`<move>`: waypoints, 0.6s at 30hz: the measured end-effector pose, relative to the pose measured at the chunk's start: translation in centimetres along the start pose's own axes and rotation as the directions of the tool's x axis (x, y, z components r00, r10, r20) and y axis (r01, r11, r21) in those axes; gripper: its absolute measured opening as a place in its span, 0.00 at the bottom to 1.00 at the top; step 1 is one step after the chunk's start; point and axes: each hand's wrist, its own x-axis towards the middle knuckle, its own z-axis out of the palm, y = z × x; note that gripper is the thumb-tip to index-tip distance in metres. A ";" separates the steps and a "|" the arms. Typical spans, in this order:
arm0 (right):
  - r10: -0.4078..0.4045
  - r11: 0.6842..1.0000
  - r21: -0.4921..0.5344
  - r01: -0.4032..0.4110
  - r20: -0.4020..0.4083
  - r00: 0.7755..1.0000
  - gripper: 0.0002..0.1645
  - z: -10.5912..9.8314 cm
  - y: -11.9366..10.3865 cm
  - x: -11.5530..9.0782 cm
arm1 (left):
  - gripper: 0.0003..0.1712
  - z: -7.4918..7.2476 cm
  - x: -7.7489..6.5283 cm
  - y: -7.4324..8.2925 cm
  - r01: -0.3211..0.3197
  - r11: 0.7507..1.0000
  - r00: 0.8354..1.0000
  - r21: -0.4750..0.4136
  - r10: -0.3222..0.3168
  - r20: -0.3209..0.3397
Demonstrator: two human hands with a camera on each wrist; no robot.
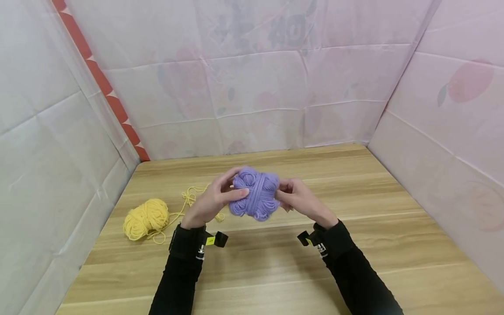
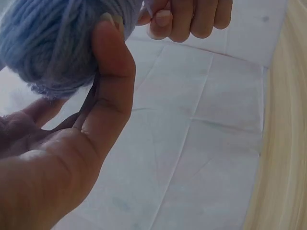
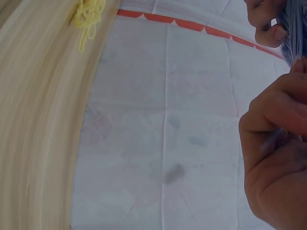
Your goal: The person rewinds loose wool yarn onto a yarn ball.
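Note:
A purple ball of yarn (image 1: 256,194), wrapped across its middle, is held up above the table. My left hand (image 1: 214,197) grips it from the left, thumb across the front and fingers behind. At the yarn's right side, my right hand (image 1: 301,199) has its fingers curled and pinches a strand of the purple yarn (image 2: 148,8), seen in the left wrist view. In the right wrist view the right hand (image 3: 280,143) is partly cut off at the edge, with the yarn (image 3: 295,31) just beyond its fingertips.
A yellow ball of yarn (image 1: 145,218) lies on the left of the wooden table (image 1: 354,271). Its loose yellow strand (image 1: 189,199) trails right, passing behind the left hand. Pale printed sheets (image 1: 252,87) stand around the back and sides.

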 end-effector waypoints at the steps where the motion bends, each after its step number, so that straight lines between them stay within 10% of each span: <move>1: 0.008 1.000 0.010 -0.008 0.004 1.000 0.09 0.0 0.0 0.0 | 0.31 0.0 0.0 0.0 -0.004 1.000 1.000 0.005 0.004 0.005; 11: 0.083 0.990 0.129 -0.062 -0.159 0.984 0.10 0.2 -0.5 0.1 | 0.33 0.3 0.1 -0.6 0.018 0.988 0.998 0.156 -0.027 0.058; 18: -0.063 0.996 0.040 0.085 -0.393 0.917 0.09 1.2 -1.7 -0.1 | 0.32 0.7 0.4 -0.6 0.037 0.974 0.999 0.223 -0.042 0.018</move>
